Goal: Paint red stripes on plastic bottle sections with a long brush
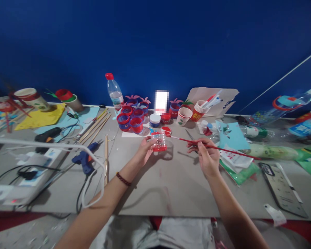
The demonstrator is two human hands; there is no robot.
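Note:
My left hand (pixel 145 149) is closed around the side of a clear plastic bottle piece (pixel 159 141) with a red band along its lower edge. Between the fingers of my right hand (pixel 207 156) is a long red paintbrush (pixel 229 151), its tip pointing left at the upper right edge of the bottle piece. Whether the bristles touch the plastic I cannot tell. Just behind lies a round lid with red paint (pixel 166 130). A red paint jar (pixel 166 118) and a white-lidded jar (pixel 154 120) stand farther back.
Several red and blue painted cups (pixel 136 124) stand at the back beside a red-capped bottle (pixel 115 93). A glue gun (pixel 86 159), power strip (pixel 28 180) and white cable (pixel 101 173) occupy the left. Paper cups (pixel 184 116), a blue sheet (pixel 232 135) and a phone (pixel 282 190) are on the right.

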